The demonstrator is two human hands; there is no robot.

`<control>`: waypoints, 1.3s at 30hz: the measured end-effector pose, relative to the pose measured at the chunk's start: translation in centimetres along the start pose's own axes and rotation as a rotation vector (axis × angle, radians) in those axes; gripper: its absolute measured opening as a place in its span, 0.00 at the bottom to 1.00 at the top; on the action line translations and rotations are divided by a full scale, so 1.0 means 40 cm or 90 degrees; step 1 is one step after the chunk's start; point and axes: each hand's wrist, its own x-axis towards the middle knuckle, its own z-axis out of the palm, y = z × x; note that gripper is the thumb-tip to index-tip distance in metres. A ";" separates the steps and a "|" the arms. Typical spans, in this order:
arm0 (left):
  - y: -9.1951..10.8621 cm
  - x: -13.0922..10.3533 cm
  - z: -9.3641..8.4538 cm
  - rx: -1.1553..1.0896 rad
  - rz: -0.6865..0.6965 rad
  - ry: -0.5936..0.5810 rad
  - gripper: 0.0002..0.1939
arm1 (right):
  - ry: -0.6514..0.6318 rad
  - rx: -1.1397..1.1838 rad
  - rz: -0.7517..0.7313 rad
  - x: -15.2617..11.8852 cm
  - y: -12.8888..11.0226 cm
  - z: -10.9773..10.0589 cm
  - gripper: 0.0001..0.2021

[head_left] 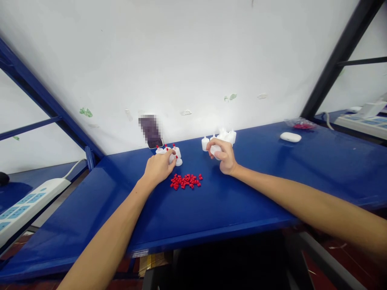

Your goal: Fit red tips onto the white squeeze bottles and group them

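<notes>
Above the blue table [236,205], the right hand [226,158] is closed round a white bottle [215,150], round end personward, long axis roughly away (tip hidden). The left hand [159,166] reaches upright red-capped bottles [177,152]; its grip I can't tell.

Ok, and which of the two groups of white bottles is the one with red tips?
The left group, by the left hand: red tips show on its bottles, while the right group, by the right hand, shows only white.
</notes>
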 end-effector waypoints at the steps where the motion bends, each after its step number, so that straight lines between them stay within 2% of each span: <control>1: 0.002 -0.002 -0.004 -0.029 0.037 0.001 0.14 | -0.005 -0.028 0.003 -0.001 -0.003 0.000 0.17; 5: 0.023 -0.014 -0.021 -0.167 0.188 -0.040 0.11 | -0.084 -0.128 0.022 0.000 -0.023 0.011 0.13; 8: 0.047 -0.021 -0.026 -0.214 0.243 -0.064 0.12 | -0.143 -0.166 0.032 0.005 -0.032 0.028 0.12; 11: 0.070 -0.024 -0.023 -0.202 0.282 -0.067 0.15 | -0.178 -0.145 0.047 0.011 -0.027 0.038 0.14; 17: 0.117 -0.025 -0.012 -0.157 0.324 -0.067 0.18 | -0.196 -0.049 0.175 0.013 -0.009 0.037 0.16; 19: 0.125 -0.023 -0.008 -0.137 0.335 -0.064 0.18 | -0.204 -0.051 0.190 0.012 -0.008 0.038 0.15; 22: 0.127 -0.021 -0.004 -0.132 0.338 -0.059 0.17 | -0.209 -0.066 0.180 0.013 -0.009 0.040 0.15; 27: 0.127 -0.023 -0.006 -0.150 0.325 -0.067 0.19 | -0.171 -0.115 0.142 0.017 -0.007 0.042 0.14; 39: 0.127 -0.022 -0.002 -0.204 0.341 -0.096 0.16 | -0.154 -0.135 0.152 0.011 -0.021 0.038 0.14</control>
